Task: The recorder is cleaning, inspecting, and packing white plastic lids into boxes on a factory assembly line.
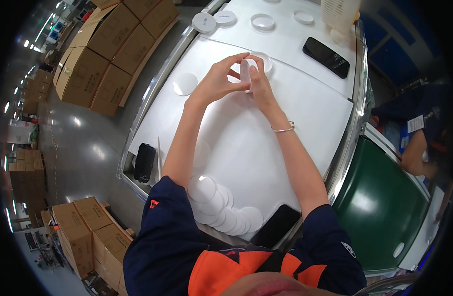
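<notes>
Over the far middle of the white table, a shallow round clear dish [245,72] is held up edge-on between my two hands. My left hand [217,81] grips its left side, thumb below and fingers above. On the other side, my right hand [262,89] pinches it with thumb and fingers; a thin bracelet circles that wrist. Just behind my right fingers lies another clear round dish [267,61], partly covered by them. A flat whitish disc [185,84] rests left of my left hand. Several overlapping translucent discs [221,209] fan out along the near edge.
Two white printed round pieces [203,22] and clear rings [262,21] sit at the far side. Dark phones lie far right [326,57] and near [278,226]. A black case [145,163] is at left. Cardboard boxes [105,54] stand left; another person's arm [415,153] shows right.
</notes>
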Demonstrator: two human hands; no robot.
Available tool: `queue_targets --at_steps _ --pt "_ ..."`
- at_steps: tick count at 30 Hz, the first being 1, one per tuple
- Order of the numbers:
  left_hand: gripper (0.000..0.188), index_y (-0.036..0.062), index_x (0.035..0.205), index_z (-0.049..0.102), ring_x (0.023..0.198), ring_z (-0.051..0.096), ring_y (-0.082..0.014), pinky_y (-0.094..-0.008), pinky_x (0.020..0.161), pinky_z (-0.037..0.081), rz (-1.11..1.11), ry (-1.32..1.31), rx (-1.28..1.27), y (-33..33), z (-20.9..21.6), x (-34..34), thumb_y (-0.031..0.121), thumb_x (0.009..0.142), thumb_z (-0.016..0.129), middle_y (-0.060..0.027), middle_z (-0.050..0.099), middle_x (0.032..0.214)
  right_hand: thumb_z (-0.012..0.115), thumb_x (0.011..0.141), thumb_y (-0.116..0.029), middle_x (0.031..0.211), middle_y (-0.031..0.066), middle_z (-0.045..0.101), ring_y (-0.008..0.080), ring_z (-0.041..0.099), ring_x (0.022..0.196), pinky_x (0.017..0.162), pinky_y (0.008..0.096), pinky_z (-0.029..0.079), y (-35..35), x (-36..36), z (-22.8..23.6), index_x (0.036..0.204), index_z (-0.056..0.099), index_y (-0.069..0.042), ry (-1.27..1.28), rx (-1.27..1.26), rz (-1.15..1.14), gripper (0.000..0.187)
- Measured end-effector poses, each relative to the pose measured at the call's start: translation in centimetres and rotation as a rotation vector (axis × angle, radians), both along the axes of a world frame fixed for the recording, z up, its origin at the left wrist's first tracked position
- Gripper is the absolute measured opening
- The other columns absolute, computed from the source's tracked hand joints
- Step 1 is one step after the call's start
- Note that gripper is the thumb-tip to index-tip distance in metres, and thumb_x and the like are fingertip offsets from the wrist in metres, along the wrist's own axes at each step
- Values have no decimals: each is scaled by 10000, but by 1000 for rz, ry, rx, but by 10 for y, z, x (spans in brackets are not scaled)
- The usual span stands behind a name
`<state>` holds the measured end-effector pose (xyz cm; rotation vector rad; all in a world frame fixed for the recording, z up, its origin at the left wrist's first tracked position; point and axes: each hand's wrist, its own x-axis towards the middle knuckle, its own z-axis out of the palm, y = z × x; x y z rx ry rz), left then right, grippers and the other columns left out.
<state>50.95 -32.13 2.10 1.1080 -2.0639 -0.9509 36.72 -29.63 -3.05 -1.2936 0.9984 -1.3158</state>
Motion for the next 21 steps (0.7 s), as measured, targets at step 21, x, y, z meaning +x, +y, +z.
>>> queue_targets --at_steps 21 --pt "757 85 1319 512 894 691 -256 -341 759 552 79 -96 -5 10 11 1 229 654 842 -179 623 1165 335 932 -565 957 155 575 207 586 788 647 297 477 -1 -1 -3 1286 406 -71 57 -19 -23 612"
